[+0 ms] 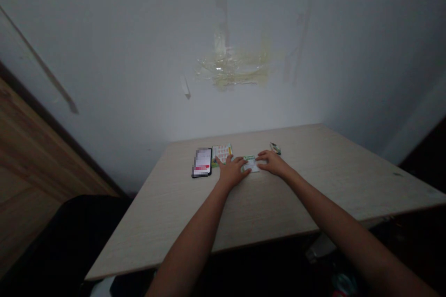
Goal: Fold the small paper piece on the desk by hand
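A small green-and-white card lies flat on the table between my two hands. My left hand rests palm down with its fingers spread, touching the card's left edge, while other fingertips reach over a printed leaflet behind it. The leaflet shows rows of small pictures and is partly covered by that hand. From the other side, my right hand puts its outstretched fingertips on the card's right edge. Just behind the right hand is a small crumpled green-and-white wrapper.
A phone with a lit screen lies left of the leaflet. The pale wooden table meets a white wall bearing old tape. A wooden panel and a dark object stand left of the table.
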A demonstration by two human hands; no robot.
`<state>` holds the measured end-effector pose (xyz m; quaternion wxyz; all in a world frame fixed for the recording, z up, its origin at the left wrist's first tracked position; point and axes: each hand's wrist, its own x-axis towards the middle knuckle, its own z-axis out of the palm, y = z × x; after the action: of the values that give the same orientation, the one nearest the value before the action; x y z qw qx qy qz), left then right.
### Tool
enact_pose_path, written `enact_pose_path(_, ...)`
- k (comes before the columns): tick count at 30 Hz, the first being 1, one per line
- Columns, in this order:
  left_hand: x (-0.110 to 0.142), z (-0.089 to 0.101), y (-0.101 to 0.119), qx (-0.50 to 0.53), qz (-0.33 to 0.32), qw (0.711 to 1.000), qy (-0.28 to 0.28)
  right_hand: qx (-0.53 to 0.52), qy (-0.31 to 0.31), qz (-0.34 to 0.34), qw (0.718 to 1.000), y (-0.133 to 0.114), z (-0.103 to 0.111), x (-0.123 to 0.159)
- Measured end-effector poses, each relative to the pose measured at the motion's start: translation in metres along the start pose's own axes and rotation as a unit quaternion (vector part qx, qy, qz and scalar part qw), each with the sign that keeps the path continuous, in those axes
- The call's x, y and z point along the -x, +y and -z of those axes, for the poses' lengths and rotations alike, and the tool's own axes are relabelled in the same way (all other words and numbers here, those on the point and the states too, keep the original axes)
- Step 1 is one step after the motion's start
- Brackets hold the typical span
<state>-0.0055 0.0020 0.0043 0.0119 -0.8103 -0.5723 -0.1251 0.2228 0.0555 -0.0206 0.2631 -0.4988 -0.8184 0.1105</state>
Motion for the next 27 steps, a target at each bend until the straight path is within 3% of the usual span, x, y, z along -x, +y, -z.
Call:
enact_pose_path(20,-0.001,-0.003,-0.002,0.016,-0.006,1.000,0.011,-0.028,-0.055,0.041,0.997,0.010,0.008,0.007)
enact_pose_path(27,-0.001,-0.004,-0.002,-0.003,-0.006,1.000,0.003,-0.072,-0.037,0.039,0.996,0.015,0.003,0.008)
